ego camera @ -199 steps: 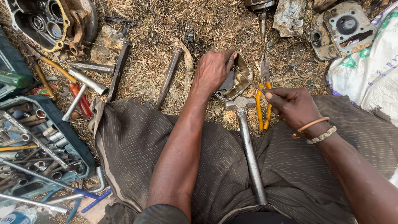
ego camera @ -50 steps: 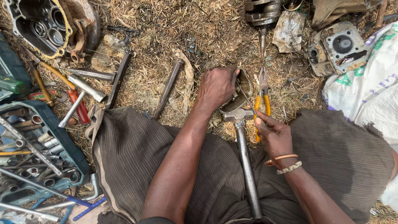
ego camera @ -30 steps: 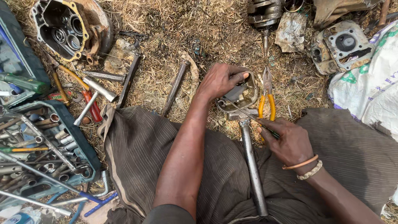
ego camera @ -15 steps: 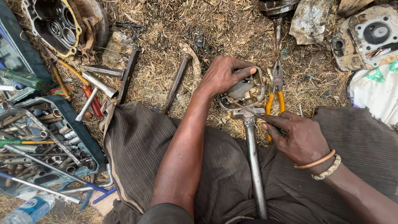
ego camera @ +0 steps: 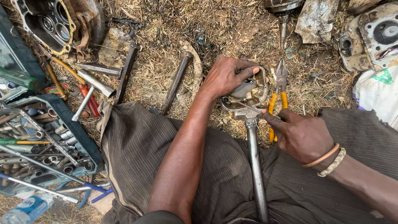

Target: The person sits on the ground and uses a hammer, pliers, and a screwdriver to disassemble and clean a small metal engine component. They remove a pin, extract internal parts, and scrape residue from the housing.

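Note:
My left hand grips a small grey metal engine cover, holding it on the head of a long steel hammer whose handle runs down between my legs. My right hand pinches a thin metal tool whose tip pokes into the cover's open side. Orange-handled pliers lie on the dry grass just right of the cover, partly under my right hand.
An open tray of sockets and wrenches lies at the left. A crankcase half sits top left, another engine part top right. Steel bars and a red-handled tool lie on the grass. A plastic bottle lies bottom left.
My right hand moved from the pliers down to the cover's near side and now works a thin tool into it. My left hand stayed on the cover.

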`<state>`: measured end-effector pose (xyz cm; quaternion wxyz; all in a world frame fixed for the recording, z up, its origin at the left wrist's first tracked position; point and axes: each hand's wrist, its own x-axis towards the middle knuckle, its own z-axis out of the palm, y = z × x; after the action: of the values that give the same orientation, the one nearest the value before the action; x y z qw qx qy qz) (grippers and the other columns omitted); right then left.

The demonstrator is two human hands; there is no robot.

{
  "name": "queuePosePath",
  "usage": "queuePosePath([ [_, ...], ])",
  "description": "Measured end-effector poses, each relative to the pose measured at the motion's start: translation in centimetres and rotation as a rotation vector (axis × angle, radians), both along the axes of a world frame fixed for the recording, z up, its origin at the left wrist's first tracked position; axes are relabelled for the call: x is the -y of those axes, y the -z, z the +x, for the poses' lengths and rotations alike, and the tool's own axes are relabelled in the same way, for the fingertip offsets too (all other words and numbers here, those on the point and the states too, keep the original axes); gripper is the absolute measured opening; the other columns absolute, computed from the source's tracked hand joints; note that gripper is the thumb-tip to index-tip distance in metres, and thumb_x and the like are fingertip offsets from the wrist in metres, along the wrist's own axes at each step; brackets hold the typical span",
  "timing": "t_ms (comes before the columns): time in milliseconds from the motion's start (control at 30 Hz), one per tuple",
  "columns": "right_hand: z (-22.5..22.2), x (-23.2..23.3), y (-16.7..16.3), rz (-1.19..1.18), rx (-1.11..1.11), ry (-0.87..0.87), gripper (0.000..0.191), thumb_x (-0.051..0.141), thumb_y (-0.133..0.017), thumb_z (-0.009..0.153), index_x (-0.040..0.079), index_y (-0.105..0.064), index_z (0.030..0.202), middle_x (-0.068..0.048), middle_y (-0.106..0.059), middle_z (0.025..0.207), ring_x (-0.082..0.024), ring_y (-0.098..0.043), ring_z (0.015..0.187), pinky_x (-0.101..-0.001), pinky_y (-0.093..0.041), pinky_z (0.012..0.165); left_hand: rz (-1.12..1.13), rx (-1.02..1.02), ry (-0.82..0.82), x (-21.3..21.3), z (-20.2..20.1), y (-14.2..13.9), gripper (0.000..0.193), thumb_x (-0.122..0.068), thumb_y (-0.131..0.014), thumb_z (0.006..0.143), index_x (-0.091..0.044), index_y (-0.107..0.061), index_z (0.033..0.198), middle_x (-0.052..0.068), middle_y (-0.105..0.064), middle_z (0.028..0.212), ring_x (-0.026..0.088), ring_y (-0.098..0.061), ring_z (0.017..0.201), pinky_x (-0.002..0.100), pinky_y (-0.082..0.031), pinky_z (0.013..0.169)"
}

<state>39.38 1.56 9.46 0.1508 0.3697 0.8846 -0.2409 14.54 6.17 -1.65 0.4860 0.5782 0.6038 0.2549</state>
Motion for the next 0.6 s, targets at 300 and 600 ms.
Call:
queuePosePath([
  [300,-0.7,-1.1,0.3,-0.375,0.088,0.423,0.033,0.034,-0.073,0.095,0.032,-0.073,0.128,-0.002,-0.077,0.089,-0.026,-0.063,0.050,-0.0409,-0.053,0.053,0.049,0.024,-0.012,0.1,0.1,0.6,0.035,-0.047,-0.068,0.090,-0.021,-0.080,0.110,0.006,-0.082,0.090,0.012,-0.075,0.062,0.038,-0.059,0.062],
  [600,-0.4,-0.4,-0.1,-0.213,-0.136,0.197,0.038,0.026,-0.068,0.094,0.023,-0.071,0.132,-0.008,-0.076,0.091,-0.019,-0.072,0.062,-0.0375,-0.057,0.055,-0.076,-0.040,0.000,0.0,0.2,-0.8,0.030,-0.041,-0.068,0.092,-0.022,-0.079,0.113,0.007,-0.082,0.091,0.017,-0.074,0.061,0.039,-0.059,0.065],
])
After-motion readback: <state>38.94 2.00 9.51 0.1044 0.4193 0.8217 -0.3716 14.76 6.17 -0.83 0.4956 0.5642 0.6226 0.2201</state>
